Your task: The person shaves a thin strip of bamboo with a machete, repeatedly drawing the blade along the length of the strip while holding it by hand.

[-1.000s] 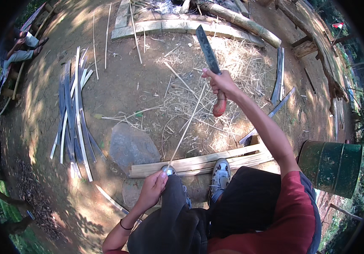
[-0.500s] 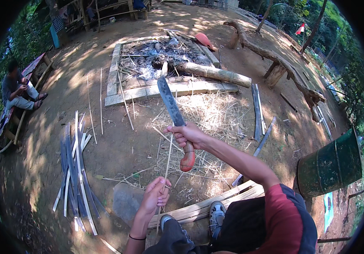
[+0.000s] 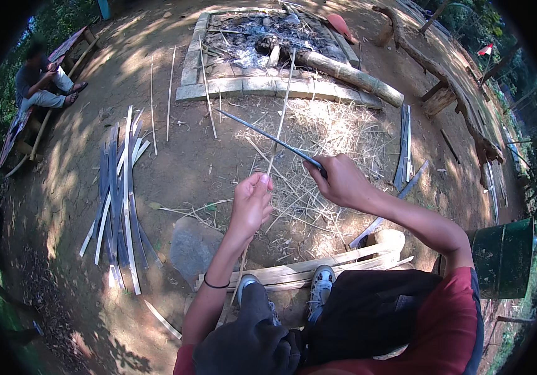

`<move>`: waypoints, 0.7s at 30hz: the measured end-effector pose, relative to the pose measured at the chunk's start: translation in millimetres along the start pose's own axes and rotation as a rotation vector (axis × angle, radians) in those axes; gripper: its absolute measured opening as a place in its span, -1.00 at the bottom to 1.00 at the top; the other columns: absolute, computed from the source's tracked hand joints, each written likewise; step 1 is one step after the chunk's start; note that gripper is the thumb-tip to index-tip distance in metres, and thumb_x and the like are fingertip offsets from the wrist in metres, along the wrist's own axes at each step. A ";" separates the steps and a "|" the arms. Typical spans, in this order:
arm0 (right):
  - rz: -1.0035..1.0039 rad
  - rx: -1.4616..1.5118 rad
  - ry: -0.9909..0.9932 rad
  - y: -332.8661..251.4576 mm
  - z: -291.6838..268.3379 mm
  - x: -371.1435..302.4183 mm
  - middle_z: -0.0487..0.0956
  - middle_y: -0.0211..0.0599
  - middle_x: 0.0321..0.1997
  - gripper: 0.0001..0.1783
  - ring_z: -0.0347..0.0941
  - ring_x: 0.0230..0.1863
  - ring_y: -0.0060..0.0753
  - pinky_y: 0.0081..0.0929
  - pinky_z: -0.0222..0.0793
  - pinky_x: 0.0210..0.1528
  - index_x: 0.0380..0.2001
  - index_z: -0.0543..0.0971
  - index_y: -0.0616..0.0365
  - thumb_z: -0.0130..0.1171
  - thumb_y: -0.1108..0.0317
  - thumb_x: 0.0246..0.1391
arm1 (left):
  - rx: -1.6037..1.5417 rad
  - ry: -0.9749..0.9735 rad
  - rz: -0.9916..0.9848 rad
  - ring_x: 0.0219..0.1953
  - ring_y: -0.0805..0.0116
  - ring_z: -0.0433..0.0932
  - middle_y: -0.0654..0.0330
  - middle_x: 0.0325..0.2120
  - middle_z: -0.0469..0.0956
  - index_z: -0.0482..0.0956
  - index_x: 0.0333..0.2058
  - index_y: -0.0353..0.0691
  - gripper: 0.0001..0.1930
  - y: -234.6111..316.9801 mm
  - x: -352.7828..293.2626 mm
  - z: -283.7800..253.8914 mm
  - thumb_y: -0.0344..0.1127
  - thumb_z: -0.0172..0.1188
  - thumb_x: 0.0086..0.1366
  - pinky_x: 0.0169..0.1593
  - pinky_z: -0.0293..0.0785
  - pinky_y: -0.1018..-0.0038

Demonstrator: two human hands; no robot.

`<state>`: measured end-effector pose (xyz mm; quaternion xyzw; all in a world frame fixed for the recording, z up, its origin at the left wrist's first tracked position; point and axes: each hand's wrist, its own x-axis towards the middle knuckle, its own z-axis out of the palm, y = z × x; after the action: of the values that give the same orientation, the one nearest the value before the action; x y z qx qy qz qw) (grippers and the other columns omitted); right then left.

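My left hand (image 3: 253,203) is closed around a long, thin bamboo strip (image 3: 286,94), which slants up and away toward the fire pit. Its lower end runs down past my left wrist, near my shoe. In my right hand (image 3: 345,182) is a machete (image 3: 259,130), its handle mostly hidden by my fingers. The dark blade shows nearly edge-on, points to the far left and crosses the strip above my left hand. Whether blade and strip touch, I cannot tell. Pale shavings (image 3: 337,137) litter the ground beyond my hands.
Split bamboo lengths (image 3: 293,269) lie by my shoes, beside a flat stone (image 3: 196,247). Dark and pale strips (image 3: 118,200) are piled at left. Ahead is a fire pit border (image 3: 237,86) with a log (image 3: 349,75). A green barrel (image 3: 499,259) stands right; a person (image 3: 43,78) sits left.
The machete has turned from blade-up to lying across the strip, and my right hand has moved right. My left hand is higher along the view, and the strip now reaches farther out.
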<state>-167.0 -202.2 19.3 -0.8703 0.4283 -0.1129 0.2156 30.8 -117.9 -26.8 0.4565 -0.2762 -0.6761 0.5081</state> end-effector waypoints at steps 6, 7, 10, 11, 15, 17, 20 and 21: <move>-0.058 -0.293 0.044 -12.8 13.2 -7.6 0.53 0.01 -0.59 -0.80 0.48 -0.60 0.09 -0.09 0.40 -0.50 -0.41 0.44 0.27 0.13 0.33 0.07 | -0.124 -0.036 -0.036 -0.81 0.72 -0.10 0.52 -0.80 0.01 0.31 -0.41 -0.14 -0.73 4.1 2.9 0.6 -0.17 -0.14 0.48 -0.74 -0.21 0.63; -0.036 -0.310 0.024 -13.6 14.1 -9.6 0.53 0.01 -0.59 -0.80 0.48 -0.61 0.09 -0.08 0.40 -0.51 -0.41 0.44 0.27 0.13 0.32 0.07 | -0.133 -0.042 -0.040 -0.81 0.72 -0.11 0.52 -0.80 0.01 0.30 -0.41 -0.14 -0.73 3.8 3.6 2.1 -0.18 -0.14 0.48 -0.75 -0.21 0.63; -0.015 -0.363 -0.021 -13.2 17.9 -9.6 0.52 0.01 -0.58 -0.78 0.48 -0.61 0.08 -0.08 0.40 -0.52 -0.42 0.42 0.27 0.13 0.31 0.08 | -0.121 0.040 0.001 -0.82 0.73 -0.11 0.52 -0.79 0.01 0.29 -0.43 -0.13 -0.73 1.4 1.6 9.6 -0.18 -0.12 0.47 -0.75 -0.21 0.63; -0.016 -0.383 -0.017 -8.3 20.3 -8.8 0.52 0.01 -0.57 -0.78 0.48 -0.61 0.07 -0.08 0.40 -0.53 -0.43 0.41 0.26 0.13 0.31 0.08 | -0.094 0.060 0.024 -0.82 0.73 -0.11 0.53 -0.79 0.01 0.29 -0.43 -0.13 -0.73 -1.8 2.8 10.2 -0.18 -0.12 0.47 -0.75 -0.21 0.63; -0.069 -0.469 0.022 4.3 25.6 -4.2 0.51 0.06 -0.62 -0.77 0.52 -0.63 0.10 -0.05 0.42 -0.59 -0.45 0.39 0.32 -0.02 0.33 0.16 | -0.034 0.086 0.056 -0.81 0.74 -0.10 0.53 -0.78 0.00 0.28 -0.44 -0.12 -0.72 -9.1 3.5 7.1 -0.16 -0.12 0.47 -0.75 -0.20 0.64; 0.007 -0.495 -0.030 12.9 28.3 4.1 0.50 0.06 -0.64 -0.76 0.49 -0.67 -0.03 -0.08 0.36 -0.64 -0.47 0.41 0.33 -0.06 0.35 0.19 | -0.038 0.062 -0.021 -0.81 0.74 -0.09 0.53 -0.78 0.00 0.27 -0.45 -0.11 -0.71 -8.4 -4.5 2.4 -0.15 -0.12 0.47 -0.75 -0.20 0.65; 0.274 -0.491 0.126 89.8 1.0 40.5 0.46 0.10 -0.70 -0.66 0.45 -0.68 0.00 -0.05 0.35 -0.60 -0.56 0.52 0.38 -0.10 0.39 0.19 | -0.060 -0.024 -0.153 -0.81 0.75 -0.09 0.53 -0.78 -0.01 0.26 -0.46 -0.11 -0.69 -20.2 -35.3 -2.9 -0.12 -0.12 0.47 -0.75 -0.20 0.66; 0.240 -0.569 0.225 146.1 -20.9 45.2 0.49 0.19 -0.65 -0.62 0.49 -0.59 0.15 -0.03 0.41 -0.51 -0.57 0.54 0.44 -0.10 0.37 0.18 | -0.065 -0.067 -0.149 -0.81 0.75 -0.10 0.53 -0.78 0.00 0.26 -0.46 -0.10 -0.69 -35.5 -41.3 -4.5 -0.11 -0.13 0.47 -0.75 -0.21 0.66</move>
<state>-249.3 -322.9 -30.7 -0.8210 0.5633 -0.0579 -0.0733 22.2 -66.9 -44.6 0.4361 -0.2363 -0.7356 0.4614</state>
